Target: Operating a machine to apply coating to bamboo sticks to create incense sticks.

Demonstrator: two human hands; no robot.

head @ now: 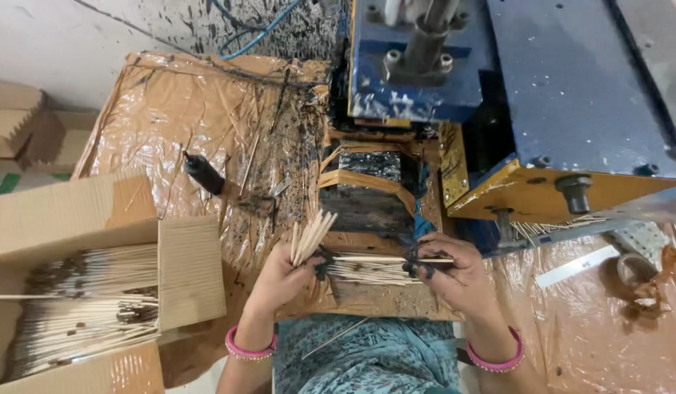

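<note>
left hand [279,273] mid-frame, clenched on a fanned bunch of bare sticks [311,237] | right hand [447,270] pinching the flat row of sticks [374,266] lying on the wooden ledge [367,295] below the blue machine [513,80] | tip: I'd keep that row level and ends even, feed few at once | box of coated sticks [82,306] lower left
</note>
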